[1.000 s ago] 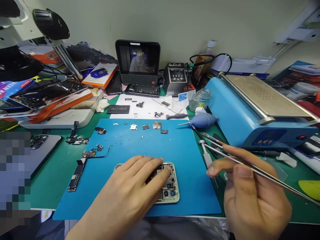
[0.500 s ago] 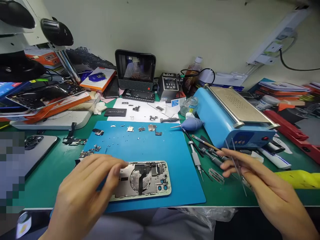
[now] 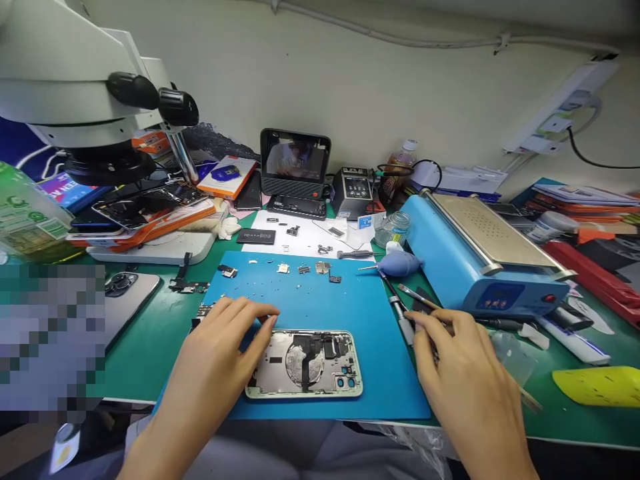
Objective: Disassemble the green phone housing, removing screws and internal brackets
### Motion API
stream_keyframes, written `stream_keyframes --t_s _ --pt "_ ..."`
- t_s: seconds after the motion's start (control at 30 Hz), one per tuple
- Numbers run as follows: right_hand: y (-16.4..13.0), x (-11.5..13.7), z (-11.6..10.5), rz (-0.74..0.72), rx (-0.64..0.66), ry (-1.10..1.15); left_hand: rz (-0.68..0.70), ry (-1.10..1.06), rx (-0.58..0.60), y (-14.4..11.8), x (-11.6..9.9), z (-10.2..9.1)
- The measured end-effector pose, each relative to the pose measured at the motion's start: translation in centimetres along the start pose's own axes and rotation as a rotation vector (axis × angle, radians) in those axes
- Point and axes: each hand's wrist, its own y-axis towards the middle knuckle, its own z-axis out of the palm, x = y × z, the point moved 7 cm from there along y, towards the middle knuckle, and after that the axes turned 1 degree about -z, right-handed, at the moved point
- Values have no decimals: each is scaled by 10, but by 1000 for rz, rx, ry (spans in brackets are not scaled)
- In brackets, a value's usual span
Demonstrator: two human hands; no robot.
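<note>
Opened phone [image 3: 305, 363] is lying flat near the front edge of the blue mat [image 3: 350, 313], guts facing up, with the left hand [image 3: 225, 343] resting open on the mat and its fingertips touching the phone's left end, not gripping anything. Right hand [image 3: 460, 373] is down over the tools [image 3: 405, 310] just off the mat's right edge, fingers curled, but I can't tell if it's actually pinching one. Small parts [image 3: 300, 269] sit in a row along the mat's back edge, heater [image 3: 475, 260] off to the right.

A matt blue rubbery mat [image 3: 320, 300] bears a metal-framed phone housing [image 3: 305, 365]; the hot plate [image 3: 480, 227] looks brushed metal.
</note>
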Motion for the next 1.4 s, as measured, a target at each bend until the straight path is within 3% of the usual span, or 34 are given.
stream_keyframes --t_s 0.2,0.33,0.47,0.53,0.6,0.77,1.0,1.2,1.4 --pt "13 9 8 5 81 -43 -46 -8 0 0 3 3" --pt "21 6 -3 87 42 104 -52 -21 -11 -1 1 2" --pt "30 12 -7 353 -42 717 -71 -58 21 0 2 5" --pt "34 31 4 388 -2 1086 -76 -61 31 0 3 7" --pt "37 52 17 368 79 1291 -70 -51 29 0 3 7" --pt "36 78 33 304 179 1295 -62 -26 22 0 2 8" --pt "35 84 36 266 241 1254 -40 -8 -15 1 0 5" --pt "32 65 33 436 87 1395 -11 -49 -18 -1 -3 7" --pt "22 50 36 683 65 1654 103 -125 -103 -3 -10 -1"
